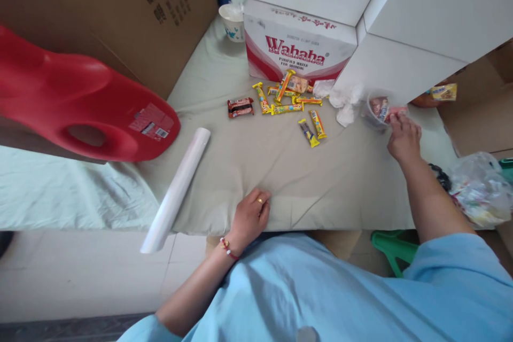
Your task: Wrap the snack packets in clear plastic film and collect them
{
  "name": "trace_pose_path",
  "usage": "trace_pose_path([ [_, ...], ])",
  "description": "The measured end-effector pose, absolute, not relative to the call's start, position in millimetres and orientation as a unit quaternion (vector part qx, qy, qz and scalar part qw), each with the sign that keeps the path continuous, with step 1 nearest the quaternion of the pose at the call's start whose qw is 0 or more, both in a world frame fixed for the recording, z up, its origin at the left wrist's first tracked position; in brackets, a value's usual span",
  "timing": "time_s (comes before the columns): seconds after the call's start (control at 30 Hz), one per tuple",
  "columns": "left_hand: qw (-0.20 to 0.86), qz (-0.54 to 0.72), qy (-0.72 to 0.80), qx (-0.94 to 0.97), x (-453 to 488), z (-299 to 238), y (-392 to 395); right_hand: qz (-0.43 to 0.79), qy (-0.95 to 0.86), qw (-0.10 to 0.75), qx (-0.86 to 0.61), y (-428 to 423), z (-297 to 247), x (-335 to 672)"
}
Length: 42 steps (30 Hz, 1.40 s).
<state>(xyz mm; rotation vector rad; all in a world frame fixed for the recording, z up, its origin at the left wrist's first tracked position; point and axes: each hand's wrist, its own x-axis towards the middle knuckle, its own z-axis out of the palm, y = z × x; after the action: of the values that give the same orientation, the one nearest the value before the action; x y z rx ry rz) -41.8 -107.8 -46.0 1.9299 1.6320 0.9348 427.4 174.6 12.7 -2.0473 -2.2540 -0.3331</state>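
My right hand reaches to a clear plastic tub on the right, its fingers closed on a pink-wrapped packet at the rim. Another wrapped snack shows inside the tub. My left hand rests near the front edge of the cloth, fingers curled with nothing visible in them. Several yellow snack sticks lie in a loose pile at the middle back. A red-brown snack packet lies to their left. Two more sticks, one a dark-and-yellow stick, lie nearer to me.
A white roll lies at the left, overhanging the front edge. Behind it are a red jug and a cardboard box. A Wahaba carton, paper cup, crumpled tissue and plastic bag stand about.
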Motion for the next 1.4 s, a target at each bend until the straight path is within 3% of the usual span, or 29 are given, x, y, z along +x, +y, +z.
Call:
trace_pose_path([
  [0.07, 0.219, 0.338, 0.589, 0.700, -41.5, -45.3, -107.5, -0.099, -0.738, 0.035, -0.667, 182.3, 18.5, 426.3],
  [0.23, 0.221, 0.330, 0.592, 0.701, -41.3, -43.2, -107.4, -0.076, -0.711, 0.117, -0.689, 199.3, 31.0, 413.6],
  [0.4, 0.231, 0.327, 0.595, 0.697, -41.5, -43.2, -107.6, -0.031, -0.732, 0.108, -0.672, 211.0, 39.6, 402.8],
  [0.57, 0.226, 0.333, 0.592, 0.698, -40.8, -44.1, -107.6, -0.107, -0.688, 0.163, -0.699, 207.1, 50.2, 373.3],
  [0.87, 0.237, 0.333, 0.589, 0.697, -40.8, -42.9, -108.5, -0.006, -0.629, 0.086, -0.773, 212.4, 13.3, 285.3],
  [0.97, 0.244, 0.337, 0.587, 0.695, -40.2, -41.8, -108.7, 0.021, -0.598, 0.144, -0.789, 219.1, 4.4, 283.1],
  [1.03, 0.244, 0.341, 0.585, 0.695, -40.2, -41.6, -109.0, 0.047, -0.580, 0.236, -0.778, 215.2, 3.4, 285.7],
  [1.1, 0.243, 0.345, 0.584, 0.693, -40.5, -41.9, -109.6, 0.119, -0.554, 0.357, -0.742, 198.3, 5.9, 288.2],
  [1.2, 0.264, 0.364, 0.583, 0.677, -41.5, -41.1, -109.5, 0.349, -0.502, 0.505, -0.609, 146.4, 13.1, 288.3],
  [1.3, 0.322, 0.399, 0.584, 0.630, -41.2, -35.1, -104.8, 0.554, -0.431, 0.545, -0.458, 80.2, 19.9, 281.7],
  [1.4, 0.426, 0.427, 0.584, 0.543, -35.3, -21.8, -93.5, 0.631, -0.392, 0.536, -0.401, 24.9, 21.3, 268.2],
])
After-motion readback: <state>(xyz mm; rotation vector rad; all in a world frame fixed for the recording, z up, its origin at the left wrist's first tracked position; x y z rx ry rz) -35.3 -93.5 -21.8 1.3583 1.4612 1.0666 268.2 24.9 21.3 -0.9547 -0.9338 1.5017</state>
